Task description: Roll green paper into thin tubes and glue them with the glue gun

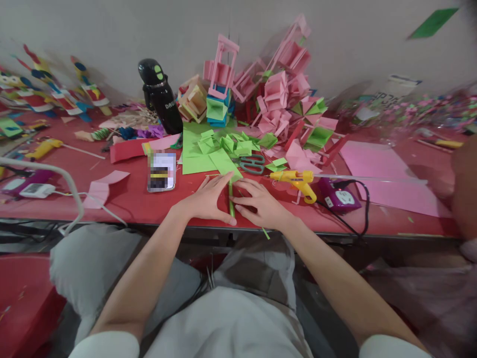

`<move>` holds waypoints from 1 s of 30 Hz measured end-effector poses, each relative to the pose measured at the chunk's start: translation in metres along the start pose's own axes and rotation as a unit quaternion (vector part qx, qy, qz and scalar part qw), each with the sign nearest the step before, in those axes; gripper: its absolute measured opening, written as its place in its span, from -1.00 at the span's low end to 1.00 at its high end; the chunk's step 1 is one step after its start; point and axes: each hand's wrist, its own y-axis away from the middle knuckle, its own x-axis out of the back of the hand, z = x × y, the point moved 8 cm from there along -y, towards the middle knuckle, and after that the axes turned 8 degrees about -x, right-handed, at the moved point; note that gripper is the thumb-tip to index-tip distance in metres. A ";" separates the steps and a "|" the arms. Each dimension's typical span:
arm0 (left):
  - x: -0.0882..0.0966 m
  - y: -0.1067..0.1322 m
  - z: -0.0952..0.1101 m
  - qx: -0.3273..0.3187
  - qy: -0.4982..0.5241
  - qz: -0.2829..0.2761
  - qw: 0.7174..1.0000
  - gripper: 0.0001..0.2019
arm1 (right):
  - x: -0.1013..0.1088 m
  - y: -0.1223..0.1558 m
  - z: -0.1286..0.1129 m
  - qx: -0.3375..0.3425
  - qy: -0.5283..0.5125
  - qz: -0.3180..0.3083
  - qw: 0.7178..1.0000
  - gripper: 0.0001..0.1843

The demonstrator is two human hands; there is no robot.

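A narrow green paper strip or roll (231,201) lies on the red tabletop near its front edge, between my two hands. My left hand (210,199) rests to its left, thumb and fingers spread wide, the fingertips by its far end and the thumb by its near end. From the right, my right hand (263,204) reaches over with its fingers apart, the tips at the strip's right side. Just beyond the fingertips lie a flat green paper piece (222,163) and grey-green scissors (252,163). A thin green sliver (266,233) hangs by the table edge below my right hand.
A yellow glue gun (296,181) and a purple power socket (340,195) with a cable sit to the right. A phone (162,171) lies left. Behind stand a black bottle (164,102) and pink folded-paper models (278,92). Another person's arm (464,184) shows at far right.
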 end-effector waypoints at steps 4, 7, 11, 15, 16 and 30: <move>0.001 0.001 0.000 -0.004 0.003 0.012 1.000 0.30 | 0.003 0.000 0.000 -0.002 -0.018 0.011 1.000 -0.70; 0.000 0.000 0.001 -0.015 -0.008 0.015 1.000 0.26 | 0.004 0.000 0.001 -0.008 -0.027 0.015 0.999 -0.72; -0.001 -0.001 0.003 -0.013 -0.017 0.010 1.000 0.26 | 0.004 0.000 0.000 -0.010 -0.018 0.012 1.000 -0.69; -0.002 -0.002 0.004 -0.008 -0.026 -0.002 1.000 0.29 | 0.001 0.000 -0.001 -0.008 0.005 0.001 1.000 -0.66; -0.003 -0.002 0.004 -0.008 -0.028 -0.003 1.000 0.29 | 0.001 0.000 -0.001 -0.008 0.009 0.000 1.000 -0.67; 0.008 0.004 0.002 0.012 -0.010 0.047 0.999 0.00 | 0.001 0.001 0.001 -0.008 -0.010 0.004 1.000 -0.65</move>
